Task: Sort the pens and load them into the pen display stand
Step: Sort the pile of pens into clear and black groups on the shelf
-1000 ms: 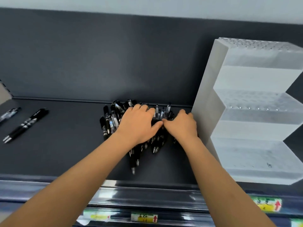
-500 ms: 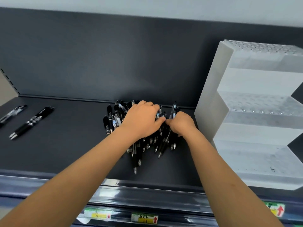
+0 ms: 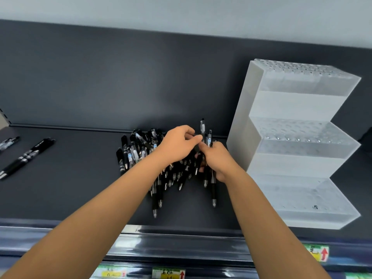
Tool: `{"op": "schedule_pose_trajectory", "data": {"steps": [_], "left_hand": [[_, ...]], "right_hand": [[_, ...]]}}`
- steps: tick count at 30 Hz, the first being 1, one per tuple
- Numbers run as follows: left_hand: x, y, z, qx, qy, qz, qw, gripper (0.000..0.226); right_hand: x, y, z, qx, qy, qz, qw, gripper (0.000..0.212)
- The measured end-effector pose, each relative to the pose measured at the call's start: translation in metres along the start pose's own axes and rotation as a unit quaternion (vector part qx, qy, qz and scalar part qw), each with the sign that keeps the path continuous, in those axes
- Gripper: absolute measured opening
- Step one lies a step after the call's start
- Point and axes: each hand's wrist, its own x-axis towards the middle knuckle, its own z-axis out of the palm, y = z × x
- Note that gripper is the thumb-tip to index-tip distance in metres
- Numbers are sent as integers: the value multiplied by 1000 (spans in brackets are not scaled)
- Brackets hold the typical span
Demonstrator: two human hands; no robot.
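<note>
A heap of black and clear pens [image 3: 138, 152] lies on the dark shelf [image 3: 70, 178], left of a frosted three-step pen display stand [image 3: 298, 148] whose holes look unfilled. My right hand [image 3: 219, 160] grips a bundle of pens [image 3: 212, 186] lifted at their tops, tips pointing toward me. My left hand [image 3: 178, 144] hovers over the heap, its fingertips pinching a pen at the top of that bundle. Both hands meet just left of the stand.
Two black pens [image 3: 26, 156] and a clear pen [image 3: 8, 142] lie apart at the shelf's far left. The shelf's front rail with price labels [image 3: 169, 273] runs along the bottom. A dark back panel [image 3: 120, 77] closes the rear.
My right hand went from flat on the heap to curled round several pens and raised them. My left hand's fingers lifted off the heap and now pinch at the bundle's top.
</note>
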Motion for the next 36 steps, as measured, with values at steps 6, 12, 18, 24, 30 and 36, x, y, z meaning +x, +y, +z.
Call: {"op": "schedule_pose_trajectory", "data": {"steps": [6,12,18,24,30,36], "left_hand": [[-7,10,-21,-237,-12,-77,968,33],[-30,-1,-83,-313,-5,-114,943,43],[-61,-56,-158,-261,3,-109,959,28],[-70,-160,-273,-203,11,-112,973,25],[-61,-232,-349,-199,21,-111,974,27],[-56,-285,-403,-296,-17,-152,943,25]], "right_hand": [[-21,-26,7,122,-101,-73,985,27],[-41,-56,60,194,-196,-76,958,26],[-46,-71,149,192,-249,-64,947,34],[-29,-102,289,212,-287,-21,934,32],[-17,-122,382,239,-251,-7,938,25],[-15,-131,434,218,-185,33,958,17]]}}
